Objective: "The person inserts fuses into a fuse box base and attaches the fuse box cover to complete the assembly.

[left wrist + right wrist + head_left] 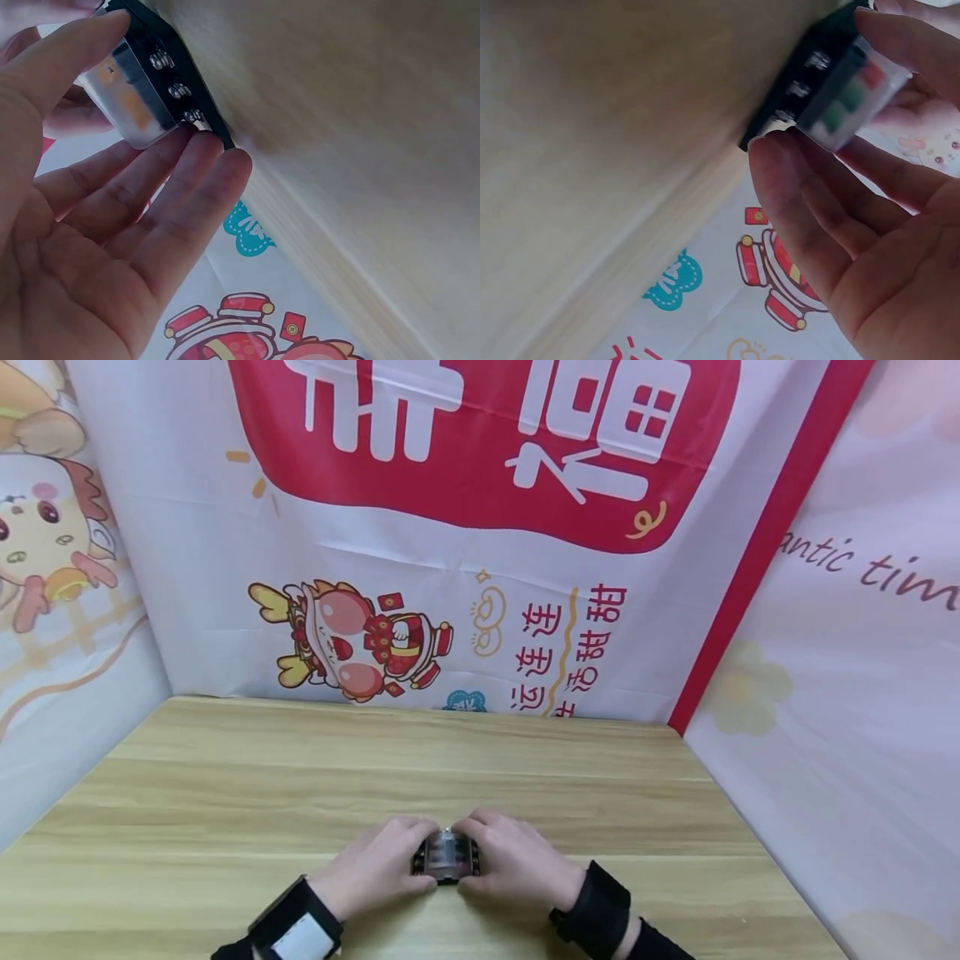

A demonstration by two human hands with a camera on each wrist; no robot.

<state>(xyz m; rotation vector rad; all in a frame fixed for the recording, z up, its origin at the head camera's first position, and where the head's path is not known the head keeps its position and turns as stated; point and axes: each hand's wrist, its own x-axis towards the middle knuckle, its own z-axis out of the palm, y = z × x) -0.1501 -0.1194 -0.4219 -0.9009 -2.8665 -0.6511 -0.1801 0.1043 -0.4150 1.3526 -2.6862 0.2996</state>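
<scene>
A small black electrical block [447, 857] with a clear cover sits at the front middle of the table, between both hands. Metal screw terminals line its two ends, one row showing in each wrist view. My left hand [386, 862] holds the left end, thumb at the near edge and fingertips at the far edge. On the opposite end, my right hand [517, 862] grips it in the same way. Through the clear cover [135, 105] orange shows in the left wrist view; red and green patches show under the cover [855, 97] in the right wrist view.
The wood-grain table [420, 768] reaches back to a printed cloth [360, 535] hanging behind it. More printed cloth [825, 693] hangs along the right side, and another sheet [67, 693] along the left. Each wrist wears a black band [592, 910].
</scene>
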